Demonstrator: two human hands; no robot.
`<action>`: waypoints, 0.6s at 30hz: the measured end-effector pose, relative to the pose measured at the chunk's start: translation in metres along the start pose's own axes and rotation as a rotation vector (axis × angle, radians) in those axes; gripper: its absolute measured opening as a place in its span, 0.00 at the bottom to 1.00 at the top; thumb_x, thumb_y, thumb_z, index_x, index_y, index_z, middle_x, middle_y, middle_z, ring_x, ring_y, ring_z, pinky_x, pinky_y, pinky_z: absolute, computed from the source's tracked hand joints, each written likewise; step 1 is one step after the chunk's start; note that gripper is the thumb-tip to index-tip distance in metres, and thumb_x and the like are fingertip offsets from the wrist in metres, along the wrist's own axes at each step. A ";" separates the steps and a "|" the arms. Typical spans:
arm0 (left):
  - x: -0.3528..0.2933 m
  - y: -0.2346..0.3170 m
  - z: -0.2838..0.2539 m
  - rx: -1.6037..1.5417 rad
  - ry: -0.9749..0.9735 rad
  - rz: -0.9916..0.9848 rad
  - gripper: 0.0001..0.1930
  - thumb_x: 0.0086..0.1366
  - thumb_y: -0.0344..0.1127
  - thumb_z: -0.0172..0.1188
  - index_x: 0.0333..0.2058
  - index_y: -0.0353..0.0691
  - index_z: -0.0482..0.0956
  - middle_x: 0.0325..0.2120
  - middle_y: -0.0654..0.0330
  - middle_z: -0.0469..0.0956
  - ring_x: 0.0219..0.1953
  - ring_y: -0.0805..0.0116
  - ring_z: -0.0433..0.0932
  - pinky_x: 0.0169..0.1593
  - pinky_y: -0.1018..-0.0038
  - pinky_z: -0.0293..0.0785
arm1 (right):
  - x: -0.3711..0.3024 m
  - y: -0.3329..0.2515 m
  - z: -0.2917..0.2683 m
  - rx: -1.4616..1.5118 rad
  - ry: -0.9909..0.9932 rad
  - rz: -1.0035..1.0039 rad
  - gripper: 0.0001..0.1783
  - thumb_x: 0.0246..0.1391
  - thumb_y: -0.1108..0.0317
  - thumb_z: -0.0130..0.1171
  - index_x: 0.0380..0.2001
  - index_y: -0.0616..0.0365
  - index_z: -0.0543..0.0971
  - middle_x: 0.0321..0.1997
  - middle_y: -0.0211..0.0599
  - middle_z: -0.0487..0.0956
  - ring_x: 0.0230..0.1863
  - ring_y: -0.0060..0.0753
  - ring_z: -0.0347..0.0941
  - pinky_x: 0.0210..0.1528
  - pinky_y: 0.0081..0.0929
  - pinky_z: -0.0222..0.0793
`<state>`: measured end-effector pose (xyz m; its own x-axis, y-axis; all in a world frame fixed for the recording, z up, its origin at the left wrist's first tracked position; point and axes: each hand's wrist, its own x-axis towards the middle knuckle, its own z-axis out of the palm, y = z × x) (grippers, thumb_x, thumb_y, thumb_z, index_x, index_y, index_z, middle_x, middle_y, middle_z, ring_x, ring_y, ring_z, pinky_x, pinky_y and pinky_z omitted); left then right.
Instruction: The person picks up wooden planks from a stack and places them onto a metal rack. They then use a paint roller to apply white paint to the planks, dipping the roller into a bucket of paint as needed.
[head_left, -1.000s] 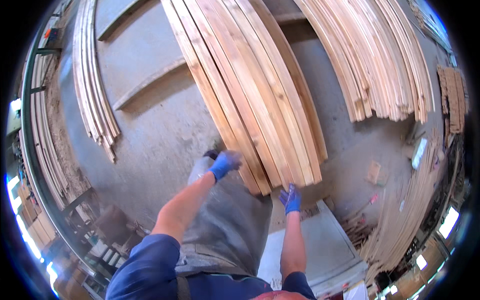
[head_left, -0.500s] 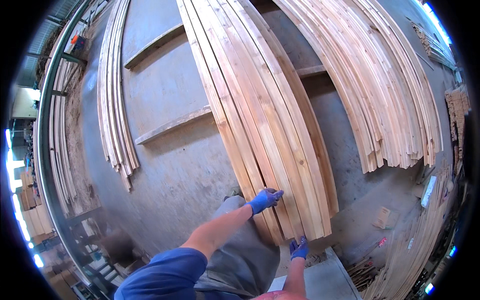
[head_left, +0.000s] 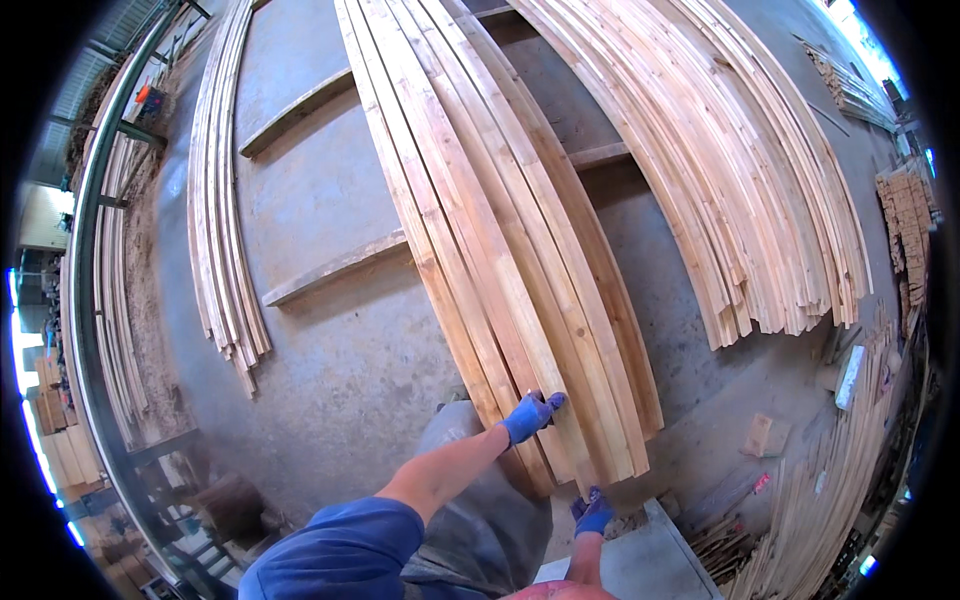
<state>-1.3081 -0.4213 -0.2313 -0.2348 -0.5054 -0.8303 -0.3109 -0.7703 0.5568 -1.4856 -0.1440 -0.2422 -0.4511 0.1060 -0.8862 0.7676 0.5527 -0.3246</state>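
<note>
A stack of long pale wooden boards (head_left: pixel 612 368) runs away from me in the middle of the view. My left hand (head_left: pixel 533 416), in a blue glove, is closed over one wooden board (head_left: pixel 510 318) a little short of its near end. Its thumb and fingers lie by that board's right edge. At the near end of the same board is my right hand (head_left: pixel 592 512), also blue-gloved, its fingers curled up against the end; part of the grip is hidden. Along the board's right side a step shows against the neighbouring boards.
Wooden crosspieces (head_left: pixel 335 267) lie under the stack. Another wide board stack (head_left: pixel 745 215) stands to the right, a narrow bundle (head_left: pixel 222 210) to the left. A green metal rail (head_left: pixel 88 300) runs along the far left. Thin strips (head_left: pixel 825 485) and a cardboard piece (head_left: pixel 766 436) lie at lower right.
The held board now stands apart from the boards on its right, with a step beside it. Both hands stay on it; the whole view has shifted slightly.
</note>
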 end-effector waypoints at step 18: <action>-0.006 0.052 -0.052 0.135 0.118 0.190 0.30 0.63 0.59 0.55 0.46 0.34 0.78 0.38 0.50 0.81 0.40 0.61 0.80 0.43 0.66 0.76 | -0.083 -0.058 0.047 -0.244 -0.339 -0.335 0.11 0.55 0.61 0.63 0.32 0.53 0.74 0.21 0.32 0.75 0.15 0.31 0.71 0.14 0.28 0.69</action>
<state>-1.2754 -0.4782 -0.1987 -0.1942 -0.6842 -0.7029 -0.3938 -0.6019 0.6947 -1.4715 -0.2238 -0.1651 -0.4496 -0.3602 -0.8174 0.4603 0.6909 -0.5576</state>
